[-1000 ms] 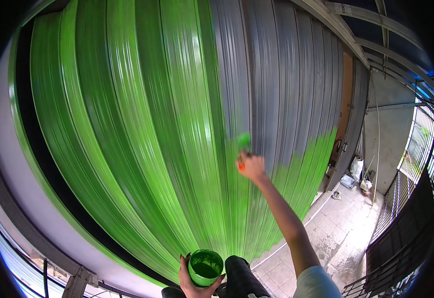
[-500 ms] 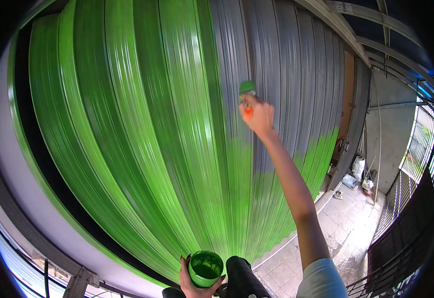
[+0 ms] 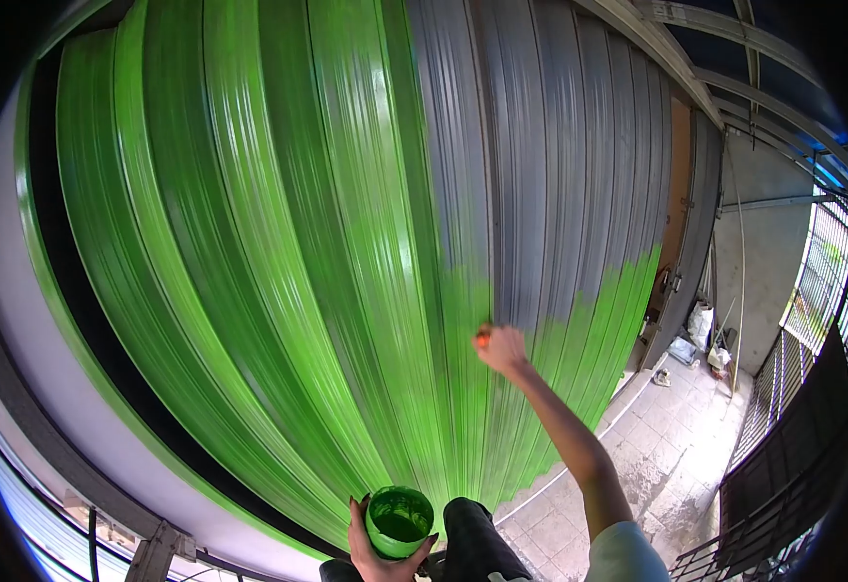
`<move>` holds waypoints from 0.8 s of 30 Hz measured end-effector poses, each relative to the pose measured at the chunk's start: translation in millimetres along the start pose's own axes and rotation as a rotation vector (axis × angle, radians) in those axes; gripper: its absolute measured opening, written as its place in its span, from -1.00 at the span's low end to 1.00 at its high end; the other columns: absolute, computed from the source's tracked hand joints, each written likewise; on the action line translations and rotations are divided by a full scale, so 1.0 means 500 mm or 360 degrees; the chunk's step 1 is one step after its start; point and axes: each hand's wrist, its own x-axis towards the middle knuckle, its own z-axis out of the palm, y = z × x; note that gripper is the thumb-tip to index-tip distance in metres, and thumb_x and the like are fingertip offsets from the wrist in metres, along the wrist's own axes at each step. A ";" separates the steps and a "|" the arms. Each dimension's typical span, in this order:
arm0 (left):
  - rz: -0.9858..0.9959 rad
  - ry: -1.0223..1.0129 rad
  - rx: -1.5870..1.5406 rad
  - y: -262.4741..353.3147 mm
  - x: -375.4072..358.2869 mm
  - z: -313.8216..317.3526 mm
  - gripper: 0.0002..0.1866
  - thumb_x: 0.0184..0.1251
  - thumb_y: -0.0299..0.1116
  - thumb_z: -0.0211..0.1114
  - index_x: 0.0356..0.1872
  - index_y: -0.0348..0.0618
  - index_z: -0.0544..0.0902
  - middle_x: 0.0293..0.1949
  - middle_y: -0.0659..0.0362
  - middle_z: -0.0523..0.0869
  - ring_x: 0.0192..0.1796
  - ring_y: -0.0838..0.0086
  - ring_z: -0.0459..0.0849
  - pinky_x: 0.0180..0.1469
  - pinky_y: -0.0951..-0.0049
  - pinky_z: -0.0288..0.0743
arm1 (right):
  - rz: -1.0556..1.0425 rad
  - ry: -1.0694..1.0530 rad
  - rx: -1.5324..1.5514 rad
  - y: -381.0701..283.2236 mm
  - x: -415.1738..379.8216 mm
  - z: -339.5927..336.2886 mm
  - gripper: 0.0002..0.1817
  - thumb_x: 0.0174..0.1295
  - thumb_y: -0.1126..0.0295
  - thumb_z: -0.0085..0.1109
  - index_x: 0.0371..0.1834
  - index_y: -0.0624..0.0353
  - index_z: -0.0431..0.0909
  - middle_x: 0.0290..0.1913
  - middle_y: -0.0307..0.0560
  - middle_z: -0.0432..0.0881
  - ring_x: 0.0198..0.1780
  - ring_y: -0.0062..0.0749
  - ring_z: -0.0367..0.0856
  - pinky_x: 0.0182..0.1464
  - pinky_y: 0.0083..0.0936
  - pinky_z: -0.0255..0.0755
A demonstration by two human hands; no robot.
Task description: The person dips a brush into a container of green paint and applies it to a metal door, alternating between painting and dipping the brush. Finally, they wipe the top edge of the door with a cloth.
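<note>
My left hand (image 3: pixel 362 545) is wrapped round a small tub of green paint (image 3: pixel 395 543), its open top facing up at the bottom of the view. Higher up, my right hand (image 3: pixel 505 351) is closed round a paintbrush (image 3: pixel 483 338). Only the orange of its handle shows clearly; the bristles are mostly hidden. That hand is close to a ribbed metal folding shutter (image 3: pixel 560 175), near where its grey surface borders the green. Bright green paint covers the shutter's left side and lower strip, while the upper right is bare grey.
My knee (image 3: pixel 472 533) is beside the tub. A tiled floor (image 3: pixel 652 427) runs along the shutter's foot at the right, with white bags (image 3: pixel 700 328) by the far wall. A dark metal railing (image 3: pixel 773 475) stands at the right.
My right hand has moved down with the paintbrush, from the grey part of the shutter to the edge of the green. My left hand and the tub have hardly moved.
</note>
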 end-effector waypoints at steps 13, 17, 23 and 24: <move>-0.0034 -0.0040 0.0105 0.006 -0.011 0.011 0.16 -0.34 -0.36 0.65 0.38 -0.31 0.11 0.14 -0.14 0.51 0.10 0.21 0.56 0.13 0.30 0.48 | -0.0489 0.0988 0.0170 -0.030 0.178 -0.147 -0.72 0.05 0.19 0.21 -0.16 -0.06 0.57 -0.54 -0.04 0.62 -0.57 -0.15 0.60 -0.52 -0.30 0.48; -0.0056 -0.0016 0.0079 0.008 -0.009 0.003 0.16 -0.34 -0.36 0.65 0.39 -0.30 0.11 0.15 -0.15 0.49 0.12 0.21 0.55 0.15 0.30 0.47 | -0.0473 0.0725 0.0325 0.051 -0.048 0.027 -0.73 0.01 0.33 0.21 -0.16 -0.05 0.57 -0.48 -0.17 0.63 -0.57 -0.27 0.60 -0.52 -0.36 0.47; -0.0107 -0.0027 0.0039 0.005 -0.007 0.001 0.16 -0.33 -0.35 0.65 0.38 -0.32 0.10 0.15 -0.15 0.49 0.13 0.18 0.54 0.17 0.29 0.46 | -0.0004 0.0064 0.0305 0.126 -0.267 0.187 -0.87 0.05 0.23 0.21 -0.39 -0.03 0.58 -0.53 -0.12 0.65 -0.52 -0.16 0.64 -0.43 -0.30 0.53; -0.0104 -0.0026 0.0035 0.001 -0.004 -0.001 0.15 -0.32 -0.35 0.65 0.38 -0.32 0.11 0.16 -0.16 0.49 0.14 0.17 0.54 0.18 0.29 0.45 | -0.0024 0.0134 0.0331 0.125 -0.245 0.187 -0.87 0.05 0.23 0.21 -0.38 -0.03 0.59 -0.53 -0.11 0.65 -0.51 -0.15 0.64 -0.42 -0.30 0.53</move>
